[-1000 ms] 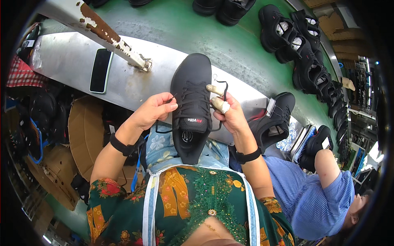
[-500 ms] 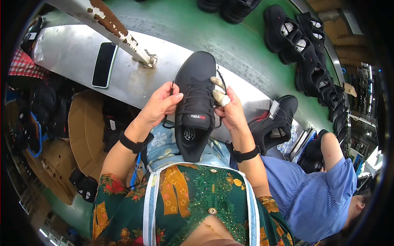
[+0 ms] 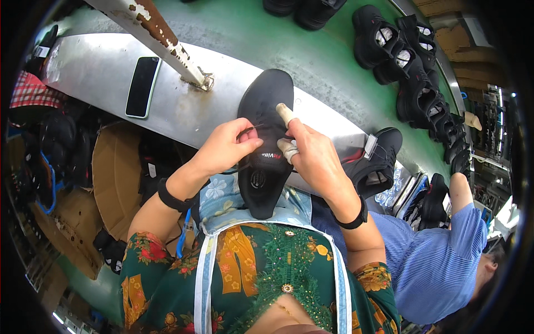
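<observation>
A black sneaker (image 3: 265,111) lies with its toe pointing away from me, its heel resting against my apron. My left hand (image 3: 227,147) pinches a thin black lace at the shoe's left side. My right hand (image 3: 311,153), with taped fingertips, grips the laces over the tongue from the right. Both wrists wear black bands.
A dark phone (image 3: 142,86) lies on the grey metal bench (image 3: 94,72) beside a rusty white post (image 3: 161,42). Several black shoes (image 3: 414,72) ride the green belt (image 3: 311,50) beyond. Another black shoe (image 3: 372,161) sits to my right, by a person in a blue shirt (image 3: 439,261). Cardboard boxes (image 3: 114,178) stand at lower left.
Both hands have slid down the shoe toward the tongue and closed on the laces. The view has tilted slightly, bringing the shoe nearer.
</observation>
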A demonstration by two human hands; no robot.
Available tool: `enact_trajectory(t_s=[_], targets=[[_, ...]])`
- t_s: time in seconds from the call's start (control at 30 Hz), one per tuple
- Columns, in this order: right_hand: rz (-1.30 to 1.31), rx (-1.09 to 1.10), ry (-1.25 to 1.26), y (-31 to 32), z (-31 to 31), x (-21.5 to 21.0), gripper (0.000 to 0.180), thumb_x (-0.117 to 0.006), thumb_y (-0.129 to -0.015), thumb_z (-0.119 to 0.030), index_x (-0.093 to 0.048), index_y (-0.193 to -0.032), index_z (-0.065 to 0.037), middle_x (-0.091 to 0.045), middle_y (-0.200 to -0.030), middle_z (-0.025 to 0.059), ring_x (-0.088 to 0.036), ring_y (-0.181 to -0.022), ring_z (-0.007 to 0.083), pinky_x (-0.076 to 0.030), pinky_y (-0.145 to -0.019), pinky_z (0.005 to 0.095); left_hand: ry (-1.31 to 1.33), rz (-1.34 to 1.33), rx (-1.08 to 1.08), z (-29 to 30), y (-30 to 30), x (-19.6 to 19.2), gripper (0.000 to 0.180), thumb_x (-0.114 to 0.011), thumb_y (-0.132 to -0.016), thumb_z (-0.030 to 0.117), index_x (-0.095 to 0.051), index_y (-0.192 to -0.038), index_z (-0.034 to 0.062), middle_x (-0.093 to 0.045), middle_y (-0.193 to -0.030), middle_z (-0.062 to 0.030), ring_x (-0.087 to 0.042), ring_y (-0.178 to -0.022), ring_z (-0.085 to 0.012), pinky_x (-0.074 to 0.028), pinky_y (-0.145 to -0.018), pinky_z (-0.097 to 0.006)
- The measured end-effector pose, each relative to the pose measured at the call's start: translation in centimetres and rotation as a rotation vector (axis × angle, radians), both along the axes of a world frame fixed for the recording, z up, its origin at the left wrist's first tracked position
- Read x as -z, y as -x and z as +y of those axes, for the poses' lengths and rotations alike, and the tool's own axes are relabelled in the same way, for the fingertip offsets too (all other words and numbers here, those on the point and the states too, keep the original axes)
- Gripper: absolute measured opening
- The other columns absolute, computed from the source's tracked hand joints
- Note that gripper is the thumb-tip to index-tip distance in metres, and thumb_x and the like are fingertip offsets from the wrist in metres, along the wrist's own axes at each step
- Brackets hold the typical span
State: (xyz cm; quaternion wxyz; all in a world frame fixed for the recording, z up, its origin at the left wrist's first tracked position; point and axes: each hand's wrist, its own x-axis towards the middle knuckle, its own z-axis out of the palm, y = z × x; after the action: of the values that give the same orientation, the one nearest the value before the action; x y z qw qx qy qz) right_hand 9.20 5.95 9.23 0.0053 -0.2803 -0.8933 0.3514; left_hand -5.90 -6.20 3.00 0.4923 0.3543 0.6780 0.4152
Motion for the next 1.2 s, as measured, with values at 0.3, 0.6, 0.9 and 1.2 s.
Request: enact_trajectory(t_s=[0.3, 0.6, 0.9, 1.2], targets=[[0.126, 0.163, 0.57, -0.9, 1.8, 2.1, 0.052, -0.062, -0.08, -0.008, -0.045, -0.129, -0.003, -0.063, -0.093, 0.0195, -0.064, -0.077, 0.0299, -0.05, -0.071, 0.0356, 0.044, -0.48, -0.086, -0.5, -0.3, -0.1, 0.009, -0.062, -0.085, 0.011, -0.053, -0.085, 0.0076, -0.046, -0.077, 0.0078, -0.04, -0.068, -0.0004, -0.034, -0.058, -0.016], [-0.069, -0.092, 0.199, 0.3, 1.6, -0.1, 0.056, -0.06, -0.078, -0.004, -0.041, -0.131, -0.003, -0.063, -0.086, 0.0181, -0.063, -0.079, 0.0325, -0.048, -0.068, 0.0379, -0.032, -0.411, -0.142, -0.4, -1.5, 0.3, 0.009, -0.061, -0.085, 0.009, -0.053, -0.085, 0.006, -0.047, -0.078, 0.0066, -0.041, -0.071, -0.0014, -0.035, -0.063, -0.017], [0.267, 0.567, 1.401, -4.9, 2.9, 6.3, 0.05, -0.06, -0.082, -0.003, -0.044, -0.129, -0.005, -0.056, -0.086, 0.0069, -0.03, -0.05, 0.0007, -0.021, -0.041, 0.0155, -0.02, -0.697, -0.195, -2.4, -0.6, 0.7, 0.008, -0.057, -0.088, 0.013, -0.051, -0.09, 0.0084, -0.044, -0.076, 0.0071, -0.039, -0.067, -0.0008, -0.032, -0.058, -0.016], [0.253, 0.317, 0.687, -2.4, 1.7, 3.1, 0.052, -0.059, -0.088, -0.017, -0.039, -0.136, -0.009, -0.057, -0.089, 0.0015, -0.033, -0.053, 0.0003, -0.027, -0.045, 0.0158, -0.172, -0.466, -0.149, -1.1, -0.6, 0.3, 0.011, -0.057, -0.087, 0.009, -0.046, -0.088, 0.0087, -0.046, -0.082, 0.0037, -0.038, -0.066, -0.0015, -0.032, -0.055, -0.017]])
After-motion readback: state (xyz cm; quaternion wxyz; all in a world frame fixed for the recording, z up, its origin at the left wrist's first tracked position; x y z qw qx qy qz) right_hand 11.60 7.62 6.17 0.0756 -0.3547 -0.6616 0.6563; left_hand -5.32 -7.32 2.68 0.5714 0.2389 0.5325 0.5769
